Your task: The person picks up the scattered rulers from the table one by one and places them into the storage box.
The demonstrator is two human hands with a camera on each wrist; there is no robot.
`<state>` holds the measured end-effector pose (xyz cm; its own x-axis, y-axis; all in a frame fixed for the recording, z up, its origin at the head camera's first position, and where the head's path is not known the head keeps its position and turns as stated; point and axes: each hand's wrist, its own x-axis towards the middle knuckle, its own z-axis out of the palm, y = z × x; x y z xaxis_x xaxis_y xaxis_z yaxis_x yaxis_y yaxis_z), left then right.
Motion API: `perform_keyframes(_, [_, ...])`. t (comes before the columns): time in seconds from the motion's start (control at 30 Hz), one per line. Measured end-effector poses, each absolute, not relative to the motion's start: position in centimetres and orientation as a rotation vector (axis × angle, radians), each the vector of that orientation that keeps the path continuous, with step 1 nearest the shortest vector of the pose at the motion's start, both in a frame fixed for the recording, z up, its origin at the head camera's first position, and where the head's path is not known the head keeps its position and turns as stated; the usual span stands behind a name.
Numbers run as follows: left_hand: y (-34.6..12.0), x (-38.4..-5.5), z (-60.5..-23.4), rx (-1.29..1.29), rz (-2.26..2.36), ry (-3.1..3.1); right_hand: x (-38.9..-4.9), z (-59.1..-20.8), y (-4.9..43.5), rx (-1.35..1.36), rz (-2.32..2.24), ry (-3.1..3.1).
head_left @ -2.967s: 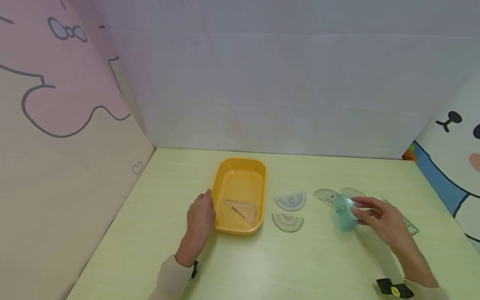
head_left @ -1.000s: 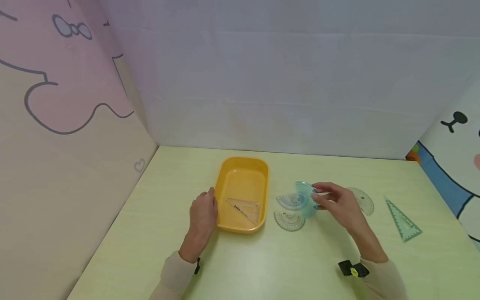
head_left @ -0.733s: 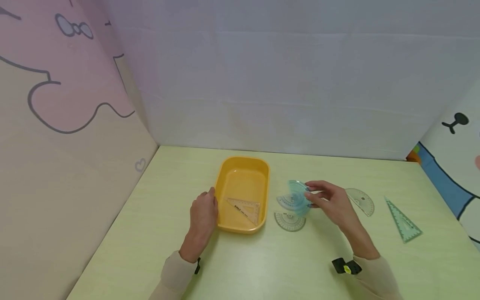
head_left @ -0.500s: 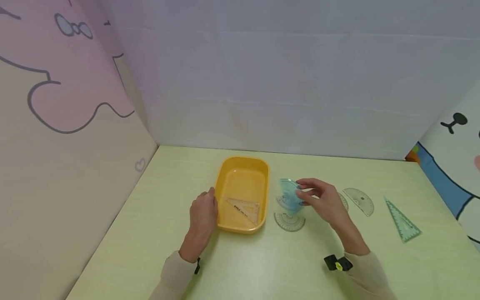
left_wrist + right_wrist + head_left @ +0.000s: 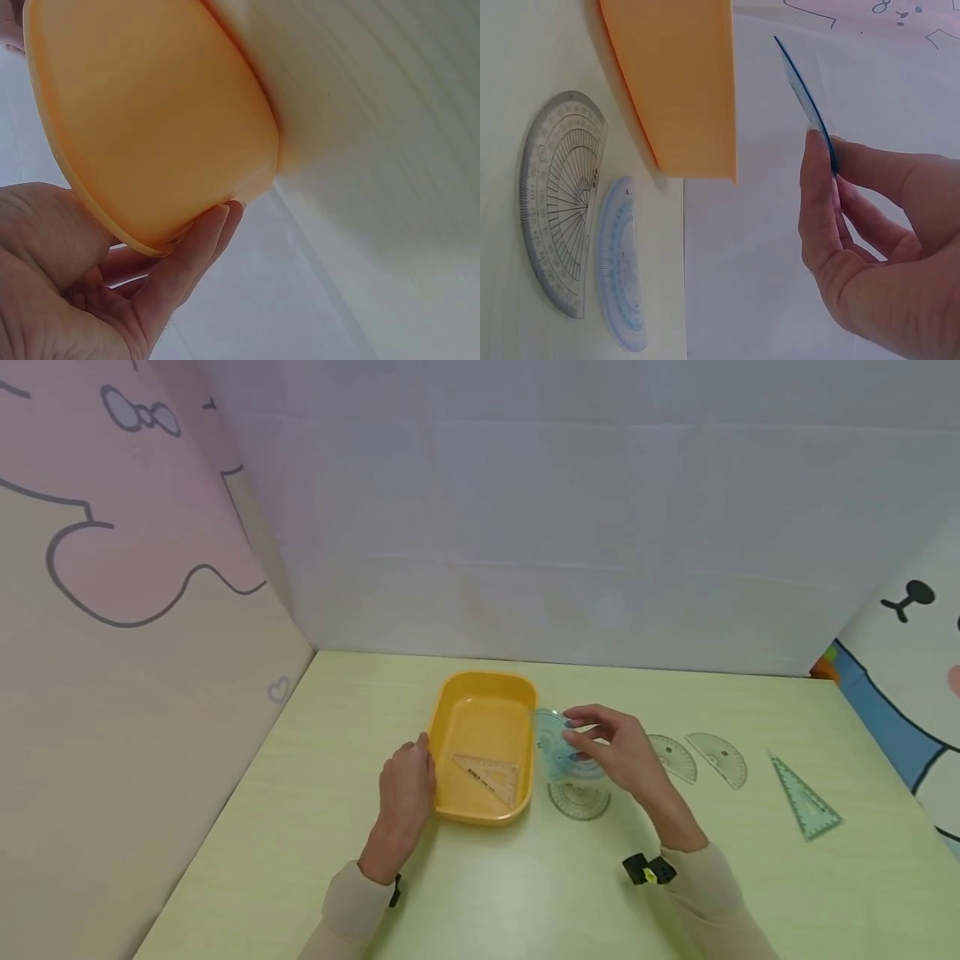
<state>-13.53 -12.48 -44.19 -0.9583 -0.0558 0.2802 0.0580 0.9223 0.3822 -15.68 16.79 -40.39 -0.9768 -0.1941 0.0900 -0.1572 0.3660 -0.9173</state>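
Note:
My right hand (image 5: 611,747) pinches a translucent blue-green protractor (image 5: 551,745) by its edge. The protractor is raised above the table, its far side close to the tray's right rim in the head view; the right wrist view shows it nearly edge-on, tilted, between thumb and fingers (image 5: 821,199). With my left hand (image 5: 406,789) I hold the left rim of a yellow tray (image 5: 483,674), fingers (image 5: 184,259) around the rim in the left wrist view. Inside the tray lies a clear set square (image 5: 491,781). Under my right hand a bluish protractor (image 5: 622,262) is partly hidden in the head view.
A clear protractor (image 5: 579,802) lies just right of the tray. Farther right are two more clear protractors, one (image 5: 672,758) beside the right wrist and another (image 5: 718,760) past it. A green set square (image 5: 805,797) lies near the table's right side. Walls (image 5: 525,527) bound the table (image 5: 525,893).
My right hand has carried the blue-green protractor leftward, from the right part of the table to beside the tray. The left hand and tray have stayed in place.

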Motion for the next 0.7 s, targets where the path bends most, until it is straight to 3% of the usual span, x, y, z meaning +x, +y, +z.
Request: perform_keyframes(0.7, [-12.5, -13.5, -44.0, 0.002, -0.584, -2.788, -16.6, -41.5, 12.8, -0.506, -1.684, 2.520])
